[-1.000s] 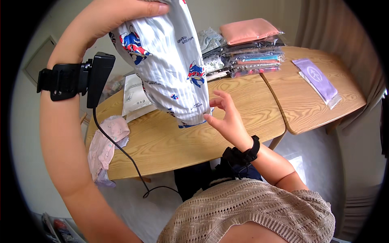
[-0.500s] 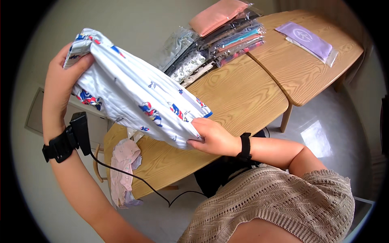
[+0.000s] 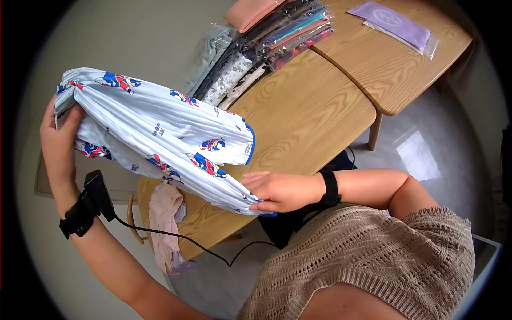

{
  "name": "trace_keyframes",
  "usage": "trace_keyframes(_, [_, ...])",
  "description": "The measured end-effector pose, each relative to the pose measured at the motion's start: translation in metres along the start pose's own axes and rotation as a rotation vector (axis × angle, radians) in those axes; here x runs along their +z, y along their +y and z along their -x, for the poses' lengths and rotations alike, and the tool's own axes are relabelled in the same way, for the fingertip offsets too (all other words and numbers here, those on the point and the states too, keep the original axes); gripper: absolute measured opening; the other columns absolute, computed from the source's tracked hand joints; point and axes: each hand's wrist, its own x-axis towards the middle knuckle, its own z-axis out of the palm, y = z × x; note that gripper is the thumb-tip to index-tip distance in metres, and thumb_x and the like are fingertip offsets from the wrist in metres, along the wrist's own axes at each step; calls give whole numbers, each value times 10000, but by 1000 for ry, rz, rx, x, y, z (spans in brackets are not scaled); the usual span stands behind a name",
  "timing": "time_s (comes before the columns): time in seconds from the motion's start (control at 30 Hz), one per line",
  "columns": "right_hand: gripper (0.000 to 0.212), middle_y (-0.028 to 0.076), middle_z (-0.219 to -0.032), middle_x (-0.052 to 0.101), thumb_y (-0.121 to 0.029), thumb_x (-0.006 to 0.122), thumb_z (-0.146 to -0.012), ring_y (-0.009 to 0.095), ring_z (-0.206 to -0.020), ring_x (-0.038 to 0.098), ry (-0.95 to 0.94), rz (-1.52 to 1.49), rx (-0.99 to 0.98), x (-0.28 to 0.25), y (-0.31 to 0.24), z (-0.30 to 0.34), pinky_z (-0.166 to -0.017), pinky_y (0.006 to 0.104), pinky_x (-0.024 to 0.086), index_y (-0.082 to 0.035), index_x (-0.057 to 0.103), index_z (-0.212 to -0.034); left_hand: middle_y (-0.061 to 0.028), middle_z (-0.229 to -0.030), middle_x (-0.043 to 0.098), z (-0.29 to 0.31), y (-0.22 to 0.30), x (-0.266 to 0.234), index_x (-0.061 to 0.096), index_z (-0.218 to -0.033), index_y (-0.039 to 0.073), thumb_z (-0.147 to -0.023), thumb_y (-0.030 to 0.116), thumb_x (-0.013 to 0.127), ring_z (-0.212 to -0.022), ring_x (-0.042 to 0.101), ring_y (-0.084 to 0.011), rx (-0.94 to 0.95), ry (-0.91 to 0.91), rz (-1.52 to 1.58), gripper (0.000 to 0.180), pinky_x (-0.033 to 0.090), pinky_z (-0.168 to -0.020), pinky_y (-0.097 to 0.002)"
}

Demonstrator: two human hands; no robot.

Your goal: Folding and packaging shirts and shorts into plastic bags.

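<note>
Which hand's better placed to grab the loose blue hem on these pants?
Probably your right hand: it's on the other leg, close to the loose blue hem. Your left hand grips the far end of the striped pants.

The one view looks from the wearer's head, steeply down over the beige knit top (image 3: 384, 242) at lower right and forward across the wooden table (image 3: 309, 112), which runs diagonally toward the upper right. The printed trousers (image 3: 160, 114) left of centre are near the lens; the stack of bagged clothes (image 3: 298, 29) at the top edge lies farther off. The wide fisheye circle ends in black corners.
</note>
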Motion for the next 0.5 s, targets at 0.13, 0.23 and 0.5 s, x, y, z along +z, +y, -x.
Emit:
trace_keyframes(0.13, [171,178,-997,602,-126,554,-868,359,-988,552,-43,-84,216,-12,4,6,-855,424,431,22,557,-955,-63,-1041,622,0,2,0,586,-1148,-3,-844,216,661,-959,569,-140,-8,11,18,383,415,-887,-260])
trace_keyframes(0.23, [215,193,-962,595,-158,577,-868,352,-912,563,8,-43,579,-24,-4,1,-782,410,452,8,574,-1006,-68,-1066,607,5,-2,-11,576,-1159,-7,-847,213,658,-986,553,-143,16,45,-5,390,397,-913,-266])
trace_keyframes(0.5, [255,184,-1328,428,-126,667,-790,377,-1233,371,438,464,512,-20,34,13,-998,426,344,-44,636,-1029,-93,-1089,588,35,-11,-47,532,-1182,-30,-839,231,666,-1028,538,-180,74,90,-4,451,373,-956,-297])
